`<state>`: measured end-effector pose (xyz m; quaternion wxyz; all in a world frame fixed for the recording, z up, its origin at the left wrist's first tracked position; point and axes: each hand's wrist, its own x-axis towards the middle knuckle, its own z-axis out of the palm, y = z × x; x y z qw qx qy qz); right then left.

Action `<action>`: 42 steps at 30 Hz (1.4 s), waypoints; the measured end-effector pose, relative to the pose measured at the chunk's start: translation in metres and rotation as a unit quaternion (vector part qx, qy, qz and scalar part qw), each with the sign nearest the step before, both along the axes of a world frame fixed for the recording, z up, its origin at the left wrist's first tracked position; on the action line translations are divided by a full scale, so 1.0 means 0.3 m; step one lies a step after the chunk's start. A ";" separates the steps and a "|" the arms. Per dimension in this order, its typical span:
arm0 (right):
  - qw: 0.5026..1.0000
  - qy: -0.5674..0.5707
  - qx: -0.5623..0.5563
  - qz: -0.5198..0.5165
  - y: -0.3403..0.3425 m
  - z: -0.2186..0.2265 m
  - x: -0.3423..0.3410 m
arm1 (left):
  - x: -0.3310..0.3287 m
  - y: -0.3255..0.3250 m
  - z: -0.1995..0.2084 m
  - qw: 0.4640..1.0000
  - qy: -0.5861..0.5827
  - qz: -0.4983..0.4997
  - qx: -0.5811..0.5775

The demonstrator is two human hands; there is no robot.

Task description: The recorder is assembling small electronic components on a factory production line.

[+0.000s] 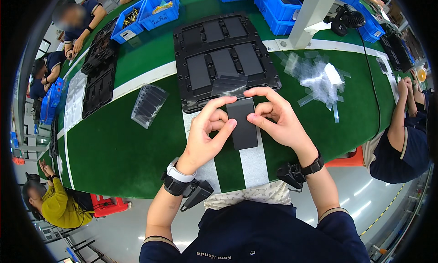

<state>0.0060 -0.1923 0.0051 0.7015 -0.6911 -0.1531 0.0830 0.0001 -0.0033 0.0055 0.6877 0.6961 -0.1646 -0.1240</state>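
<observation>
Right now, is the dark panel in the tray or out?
Out: both hands, left and right, hold the panel above the belt, clear of the tray.

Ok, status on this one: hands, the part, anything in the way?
Left hand and right hand both pinching dark flat panel. Held above green table. Black tray just beyond, nothing blocking.

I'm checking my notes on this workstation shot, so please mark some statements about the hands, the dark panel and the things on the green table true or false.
1. Both hands hold one dark rectangular panel. True: the left hand and right hand pinch it from either side.
2. The black tray lies beyond the panel. True.
3. The black tray is empty. False: dark panels sit in its pockets.
4. The pile of clear film strips lies left of the tray. False: it lies to the right.
5. Blue bins stand at the far edge of the table. True.
</observation>
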 end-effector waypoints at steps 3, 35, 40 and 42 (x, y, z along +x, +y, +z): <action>1.000 -0.011 -0.012 0.010 -0.001 -0.003 0.006 | 0.000 -0.003 0.002 1.000 0.010 0.016 -0.005; 0.930 -0.156 -0.327 -0.060 0.274 -0.019 0.584 | 0.063 -0.061 -0.009 0.750 -0.279 0.037 0.599; 0.887 -0.259 -0.382 -0.010 0.268 -0.057 0.583 | 0.067 -0.063 -0.017 0.754 -0.267 0.037 0.599; 0.849 -0.280 -0.448 0.006 0.278 -0.052 0.562 | 0.065 -0.058 -0.019 0.755 -0.271 0.043 0.595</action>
